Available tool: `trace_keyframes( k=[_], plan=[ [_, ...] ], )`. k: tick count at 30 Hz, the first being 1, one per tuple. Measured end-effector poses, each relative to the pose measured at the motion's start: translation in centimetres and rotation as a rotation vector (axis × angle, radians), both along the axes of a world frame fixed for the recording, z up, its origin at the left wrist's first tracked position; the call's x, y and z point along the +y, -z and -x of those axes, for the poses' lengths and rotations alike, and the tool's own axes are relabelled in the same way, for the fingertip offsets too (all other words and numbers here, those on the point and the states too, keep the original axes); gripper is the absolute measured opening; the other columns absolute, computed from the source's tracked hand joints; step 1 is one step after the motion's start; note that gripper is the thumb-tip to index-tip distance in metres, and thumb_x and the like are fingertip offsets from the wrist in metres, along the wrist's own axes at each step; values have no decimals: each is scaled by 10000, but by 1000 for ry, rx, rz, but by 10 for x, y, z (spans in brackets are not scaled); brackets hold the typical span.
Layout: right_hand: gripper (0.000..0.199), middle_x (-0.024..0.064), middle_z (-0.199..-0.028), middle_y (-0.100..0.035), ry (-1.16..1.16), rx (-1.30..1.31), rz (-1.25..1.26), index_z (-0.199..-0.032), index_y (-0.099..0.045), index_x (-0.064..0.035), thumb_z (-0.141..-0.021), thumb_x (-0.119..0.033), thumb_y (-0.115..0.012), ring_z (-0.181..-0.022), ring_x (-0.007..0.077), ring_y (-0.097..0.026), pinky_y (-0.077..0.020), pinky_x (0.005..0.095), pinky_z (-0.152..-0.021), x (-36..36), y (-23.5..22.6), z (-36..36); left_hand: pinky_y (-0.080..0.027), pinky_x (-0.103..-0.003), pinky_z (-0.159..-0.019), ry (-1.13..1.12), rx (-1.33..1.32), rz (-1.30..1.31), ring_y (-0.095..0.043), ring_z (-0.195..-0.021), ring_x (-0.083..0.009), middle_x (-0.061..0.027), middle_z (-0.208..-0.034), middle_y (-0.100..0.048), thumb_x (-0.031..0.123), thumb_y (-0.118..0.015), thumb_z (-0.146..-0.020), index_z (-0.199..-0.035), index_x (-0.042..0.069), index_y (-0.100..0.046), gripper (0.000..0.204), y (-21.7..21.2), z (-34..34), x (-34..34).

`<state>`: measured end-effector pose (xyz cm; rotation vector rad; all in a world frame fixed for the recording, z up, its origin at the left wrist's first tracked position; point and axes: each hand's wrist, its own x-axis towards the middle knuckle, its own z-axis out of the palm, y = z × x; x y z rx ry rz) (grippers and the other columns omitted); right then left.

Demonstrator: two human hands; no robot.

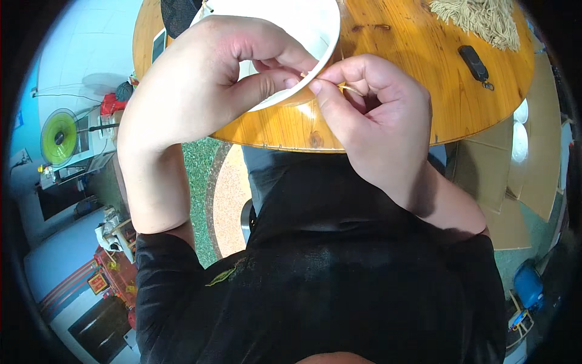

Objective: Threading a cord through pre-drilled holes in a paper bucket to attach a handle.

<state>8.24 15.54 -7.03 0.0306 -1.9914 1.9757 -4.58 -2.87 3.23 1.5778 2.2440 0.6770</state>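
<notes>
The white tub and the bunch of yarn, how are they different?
The white tub looks smooth and has a curved rim, but the beige yarn is a floppy, stringy bunch. The tub has the person's left hand and right hand at its rim, while no hand touches the yarn. Both are pale and plain, and neither fits wholly in the picture.

Round wooden table [400,39] under beige strands [482,21], black fob [473,63], phone [159,46].

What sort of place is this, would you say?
Probably a room in a home, judging by the wooden table, the green fan at left and the speckled green floor.
</notes>
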Motion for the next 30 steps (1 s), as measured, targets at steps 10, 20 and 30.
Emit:
trace_keyframes(
  k=[10, 20, 30],
  plan=[
    [67, 21, -678, -678, 52, 21, -17, -956, -766, -16, -927, -30, -825, -584, 37, -592, -440, 237, -539, -2, 1, 0, -600, -346, -868, -2, -10, -22, -781, -941, -248, -133, -988, -792, 9, -786, -956, -1097, -18, -790, 143, 2, 1, -1],
    [74, 0, -684, -665, 25, 15, 10, -940, -760, -13, -918, -16, -830, -594, 27, -584, -425, 229, -532, -1, 2, -2, -597, -330, -872, -18, -48, 4, -774, -936, -216, -117, -995, -794, 31, -767, -983, -1099, -8, -794, 125, 2, 0, 3],
    [60, 38, -852, -711, -13, 140, -55, -969, -748, -8, -940, 27, -788, -736, 76, -672, -517, 225, -624, 7, 2, -5, -565, -329, -886, -105, -69, -135, -736, -968, -197, -86, -1022, -769, -8, -701, -990, -1069, 0, -761, 100, 5, -5, -3]
  ],
)
